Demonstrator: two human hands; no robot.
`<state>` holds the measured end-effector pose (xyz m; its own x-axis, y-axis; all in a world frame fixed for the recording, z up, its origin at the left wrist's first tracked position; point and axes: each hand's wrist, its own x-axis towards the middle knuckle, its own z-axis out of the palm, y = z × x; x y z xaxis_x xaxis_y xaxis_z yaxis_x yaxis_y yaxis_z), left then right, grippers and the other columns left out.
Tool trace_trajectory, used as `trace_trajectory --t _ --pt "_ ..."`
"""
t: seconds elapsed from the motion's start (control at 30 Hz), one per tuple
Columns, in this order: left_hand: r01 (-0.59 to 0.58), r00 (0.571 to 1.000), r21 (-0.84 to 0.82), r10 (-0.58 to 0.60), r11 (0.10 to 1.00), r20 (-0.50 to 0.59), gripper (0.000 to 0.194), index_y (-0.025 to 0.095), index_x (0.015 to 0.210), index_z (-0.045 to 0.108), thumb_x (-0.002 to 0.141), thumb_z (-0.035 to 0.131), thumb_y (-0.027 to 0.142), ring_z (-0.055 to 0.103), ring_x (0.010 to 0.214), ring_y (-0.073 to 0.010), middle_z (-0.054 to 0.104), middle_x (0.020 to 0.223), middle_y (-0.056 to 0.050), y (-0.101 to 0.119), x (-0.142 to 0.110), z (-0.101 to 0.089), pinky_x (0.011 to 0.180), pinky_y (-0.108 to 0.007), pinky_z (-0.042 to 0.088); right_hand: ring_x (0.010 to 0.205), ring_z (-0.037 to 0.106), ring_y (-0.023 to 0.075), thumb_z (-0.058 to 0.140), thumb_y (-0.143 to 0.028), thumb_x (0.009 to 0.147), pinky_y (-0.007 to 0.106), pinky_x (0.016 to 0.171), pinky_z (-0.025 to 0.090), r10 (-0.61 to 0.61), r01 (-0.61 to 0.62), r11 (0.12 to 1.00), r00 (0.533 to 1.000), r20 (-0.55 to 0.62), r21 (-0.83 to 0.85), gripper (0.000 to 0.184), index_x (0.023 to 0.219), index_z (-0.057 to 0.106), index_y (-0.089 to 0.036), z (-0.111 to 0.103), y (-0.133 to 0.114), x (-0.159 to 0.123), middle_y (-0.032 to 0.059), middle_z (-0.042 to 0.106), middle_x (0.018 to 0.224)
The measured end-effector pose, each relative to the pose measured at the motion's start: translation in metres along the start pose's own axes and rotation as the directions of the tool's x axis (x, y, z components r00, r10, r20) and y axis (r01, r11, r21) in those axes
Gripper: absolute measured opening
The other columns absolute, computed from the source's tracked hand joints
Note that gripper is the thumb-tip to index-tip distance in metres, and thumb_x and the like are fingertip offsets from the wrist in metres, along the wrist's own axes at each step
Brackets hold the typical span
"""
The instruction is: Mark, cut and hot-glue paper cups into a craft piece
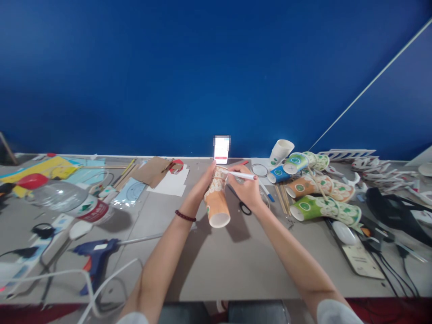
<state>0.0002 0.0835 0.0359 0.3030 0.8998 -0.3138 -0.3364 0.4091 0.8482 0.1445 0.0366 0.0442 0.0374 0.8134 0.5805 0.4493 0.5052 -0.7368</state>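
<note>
My left hand (pixel 208 178) is wrapped round an orange patterned paper cup (pixel 217 201), which tilts with its open mouth toward me. Another pale patterned part joins its far end, perhaps a second cup. In my right hand (pixel 245 186) is a white pen (pixel 241 174), held in a writing grip. The pen's tip lies against or just over the far end of the cup; contact is hard to tell. Behind the hands, a lit phone (pixel 221 150) leans upright at the wall. Black-handled scissors (pixel 245 208) lie partly under my right hand.
Joined paper cups (pixel 307 209) and a white cup stack (pixel 281 152) stand right, near wooden sticks (pixel 282 200). Leftward are a blue glue gun (pixel 97 258), a plastic bottle (pixel 72 200), cardboard (pixel 153 171), a power strip (pixel 37 256) and loose cables. A blue wall (pixel 216 76) rises behind.
</note>
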Motion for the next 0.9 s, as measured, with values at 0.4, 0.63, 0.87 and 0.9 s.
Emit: trace_trajectory --t 0.4,0.63,0.87,0.9 --pt "-0.003 1.0 0.016 0.003 1.0 0.021 0.053 0.017 0.071 0.065 0.094 0.042 0.059 0.053 0.046 -0.0128 0.06 0.055 -0.002 0.001 0.0 0.001 0.049 -0.025 0.042 0.083 0.067 0.021 0.058 -0.027 0.086 0.033 0.075 0.052 -0.003 0.003 1.0 1.0 -0.021 0.024 0.006 0.086 0.062 -0.023 0.0 -0.003 0.0 0.0032 0.071 0.085" --pt "0.012 1.0 0.021 -0.012 1.0 0.017 0.053 0.019 0.064 0.057 0.093 0.044 0.061 0.049 0.044 -0.0108 0.053 0.051 0.0 0.002 -0.005 0.004 0.046 -0.023 0.039 0.084 0.067 0.0206 0.058 -0.03 0.088 0.033 0.078 0.051 -0.012 0.012 1.0 1.0 -0.028 0.008 0.009 0.09 0.063 -0.023 0.0 0.0 0.0 0.0036 0.071 0.089" --pt "-0.017 0.998 0.026 0.016 1.0 0.059 0.051 0.018 0.072 0.062 0.093 0.043 0.061 0.05 0.045 -0.0117 0.055 0.052 0.0 -0.001 0.0 -0.001 0.048 -0.024 0.042 0.085 0.066 0.0211 0.058 -0.026 0.084 0.033 0.077 0.052 0.013 -0.013 1.0 1.0 -0.02 0.028 0.005 0.086 0.062 -0.023 0.001 -0.001 -0.001 0.0033 0.07 0.086" --pt "-0.028 0.997 0.029 0.026 0.999 0.066 0.051 0.018 0.073 0.063 0.092 0.045 0.062 0.052 0.046 -0.0122 0.057 0.053 0.0 -0.002 0.0 -0.001 0.049 -0.024 0.043 0.085 0.066 0.0212 0.058 -0.025 0.083 0.033 0.077 0.052 0.017 -0.016 0.999 1.0 -0.016 0.029 0.005 0.085 0.062 -0.023 0.001 -0.002 -0.001 0.0032 0.07 0.086"
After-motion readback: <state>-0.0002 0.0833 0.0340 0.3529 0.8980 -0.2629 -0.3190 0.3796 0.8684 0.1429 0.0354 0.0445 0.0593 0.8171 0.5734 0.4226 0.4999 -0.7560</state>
